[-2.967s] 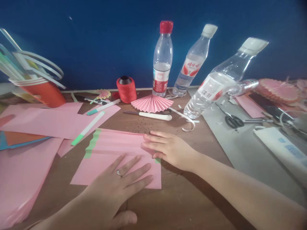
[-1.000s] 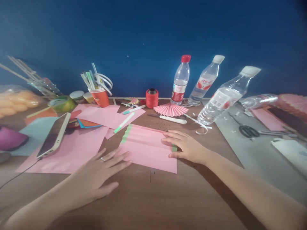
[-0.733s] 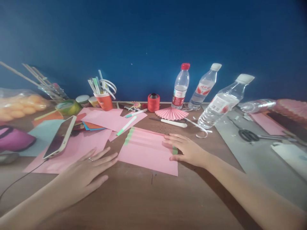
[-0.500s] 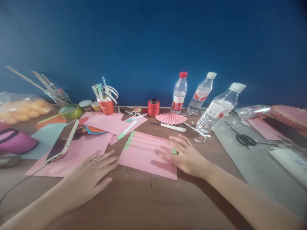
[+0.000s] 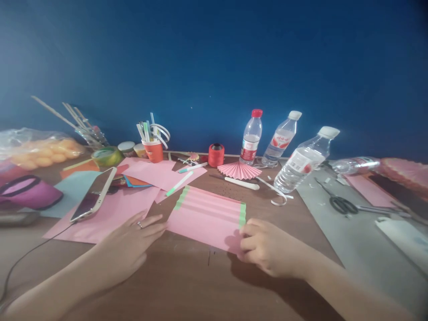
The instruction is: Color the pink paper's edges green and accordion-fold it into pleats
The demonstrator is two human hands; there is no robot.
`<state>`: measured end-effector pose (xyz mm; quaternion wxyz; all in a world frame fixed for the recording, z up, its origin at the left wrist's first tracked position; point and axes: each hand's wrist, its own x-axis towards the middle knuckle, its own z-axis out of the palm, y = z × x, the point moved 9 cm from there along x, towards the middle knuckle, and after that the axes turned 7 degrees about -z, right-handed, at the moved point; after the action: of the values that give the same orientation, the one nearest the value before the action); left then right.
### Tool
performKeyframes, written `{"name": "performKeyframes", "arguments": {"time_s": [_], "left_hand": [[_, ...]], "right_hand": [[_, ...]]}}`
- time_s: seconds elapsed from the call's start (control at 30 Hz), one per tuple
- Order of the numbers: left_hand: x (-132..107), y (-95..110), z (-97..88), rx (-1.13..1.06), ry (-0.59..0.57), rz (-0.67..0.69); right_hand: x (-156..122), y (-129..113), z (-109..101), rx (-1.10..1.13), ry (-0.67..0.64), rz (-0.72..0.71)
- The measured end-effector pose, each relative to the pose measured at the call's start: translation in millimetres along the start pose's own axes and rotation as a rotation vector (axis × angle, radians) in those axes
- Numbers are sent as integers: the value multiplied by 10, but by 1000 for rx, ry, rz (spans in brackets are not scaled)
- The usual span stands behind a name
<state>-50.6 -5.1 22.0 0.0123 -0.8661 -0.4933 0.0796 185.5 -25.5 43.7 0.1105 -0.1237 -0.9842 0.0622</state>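
A pink sheet of paper [image 5: 203, 223] lies on the brown table, its far part creased into ridges. Green strips colour its left and right edges along the ridges. My left hand [image 5: 129, 243], with a ring on one finger, rests open and its fingertips reach the sheet's left edge. At the near right corner my right hand [image 5: 264, 247] has its fingers curled together on the paper's edge; the fingertips are partly hidden. Beyond the sheet lie a pleated pink paper fan [image 5: 239, 170] and a green-and-white marker [image 5: 179, 183].
Plastic bottles [image 5: 251, 138], a red thread spool [image 5: 216, 154] and an orange cup of pens [image 5: 154, 151] stand along the blue wall. A phone [image 5: 94, 195] leans at left over more pink paper [image 5: 133, 200]. Scissors [image 5: 343, 205] lie on the grey mat [image 5: 321, 214] at right.
My right hand has moved nearer to me, from above the creased part to the near right corner, and its fingers have closed there. My left hand stays open at the left edge.
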Motion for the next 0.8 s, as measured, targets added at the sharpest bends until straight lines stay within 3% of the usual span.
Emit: {"name": "performKeyframes", "arguments": {"time_s": [0.17,0.3,0.4,0.47,0.63,0.8], "left_hand": [[54,13,-87,-56,40,-30],[207,27,-113,-123,55,-56],[302,129,-124,-177,74,-17],[344,210,-135,-209,87,1],[477,437,-176,-265,85,42],[730,506,-205,-293,82,3]], "right_hand": [[1,-43,73,89,30,-4],[73,20,44,117,194,148],[105,65,138,108,131,247],[89,137,175,76,98,305],[-52,448,126,-20,166,465],[-158,668,143,-25,194,548]]}}
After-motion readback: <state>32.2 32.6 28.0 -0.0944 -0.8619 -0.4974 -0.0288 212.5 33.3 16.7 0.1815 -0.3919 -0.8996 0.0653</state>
